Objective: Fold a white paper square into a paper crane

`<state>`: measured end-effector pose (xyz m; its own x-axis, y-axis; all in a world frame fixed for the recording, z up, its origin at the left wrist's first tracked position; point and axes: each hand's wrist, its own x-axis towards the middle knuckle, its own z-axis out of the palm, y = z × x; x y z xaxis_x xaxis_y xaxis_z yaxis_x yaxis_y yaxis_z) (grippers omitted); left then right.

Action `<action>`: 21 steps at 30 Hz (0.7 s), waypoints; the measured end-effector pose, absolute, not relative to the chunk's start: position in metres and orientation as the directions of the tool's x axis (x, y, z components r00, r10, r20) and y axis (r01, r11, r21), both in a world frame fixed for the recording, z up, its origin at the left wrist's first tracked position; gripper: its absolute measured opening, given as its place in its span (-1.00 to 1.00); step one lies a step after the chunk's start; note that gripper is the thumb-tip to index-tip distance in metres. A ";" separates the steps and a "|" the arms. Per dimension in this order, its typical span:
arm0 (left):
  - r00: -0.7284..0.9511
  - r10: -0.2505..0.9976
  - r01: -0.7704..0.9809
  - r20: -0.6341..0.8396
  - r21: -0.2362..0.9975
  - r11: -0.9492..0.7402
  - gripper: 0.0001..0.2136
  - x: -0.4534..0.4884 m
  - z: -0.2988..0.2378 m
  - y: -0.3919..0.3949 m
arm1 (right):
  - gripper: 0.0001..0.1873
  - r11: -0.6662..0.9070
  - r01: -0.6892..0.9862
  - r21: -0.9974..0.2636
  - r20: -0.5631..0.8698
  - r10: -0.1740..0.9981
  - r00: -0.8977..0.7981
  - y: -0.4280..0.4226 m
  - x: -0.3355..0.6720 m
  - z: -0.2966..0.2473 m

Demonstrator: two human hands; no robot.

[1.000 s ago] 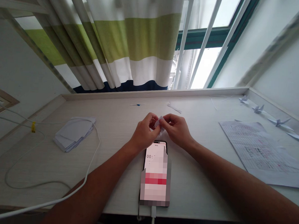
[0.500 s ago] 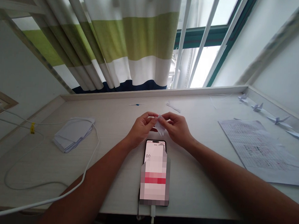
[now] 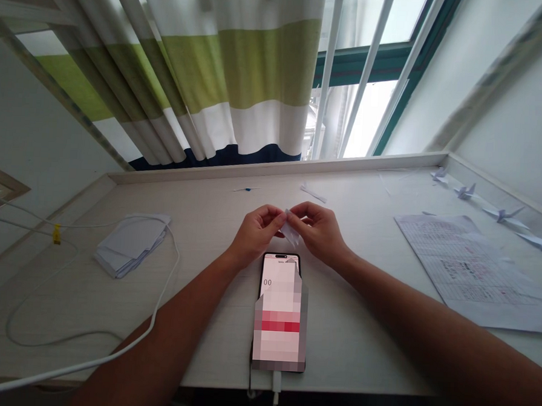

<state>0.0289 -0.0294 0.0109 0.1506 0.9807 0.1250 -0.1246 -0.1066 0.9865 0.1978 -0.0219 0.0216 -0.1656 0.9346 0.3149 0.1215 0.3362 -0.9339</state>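
Note:
A small folded piece of white paper point(image 3: 290, 233) is pinched between my two hands above the desk. My left hand point(image 3: 257, 231) grips its left side with thumb and fingers closed. On the other side my right hand point(image 3: 315, 228) pinches its top and right edge. The fingers cover much of the paper, so its full shape is hidden. Just below the hands lies a phone point(image 3: 281, 276) with a lit screen, partly blurred out, and a cable plugged into its lower end.
A stack of white paper point(image 3: 130, 244) lies at left under a looping white cable point(image 3: 175, 264). Several folded paper cranes point(image 3: 502, 215) line the right edge, near a written sheet point(image 3: 468, 262). A thin paper strip point(image 3: 313, 194) and a small blue-and-white item point(image 3: 248, 189) lie behind my hands.
Both hands keep their hold on the paper, with only a slight shift of the fingers. The whole view has moved very slightly.

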 end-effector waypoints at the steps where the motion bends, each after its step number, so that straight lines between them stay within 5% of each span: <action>1: 0.163 0.980 -0.131 0.117 0.987 -0.096 -0.61 0.029 0.011 -0.030 | -0.72 0.341 0.128 -0.931 0.319 0.934 -0.162 -0.022 0.198 0.022; 21: 0.244 0.968 -0.279 0.065 0.960 0.006 -0.62 0.028 0.011 -0.032 | -0.61 0.393 0.137 -0.909 0.374 0.916 -0.147 -0.028 0.195 0.027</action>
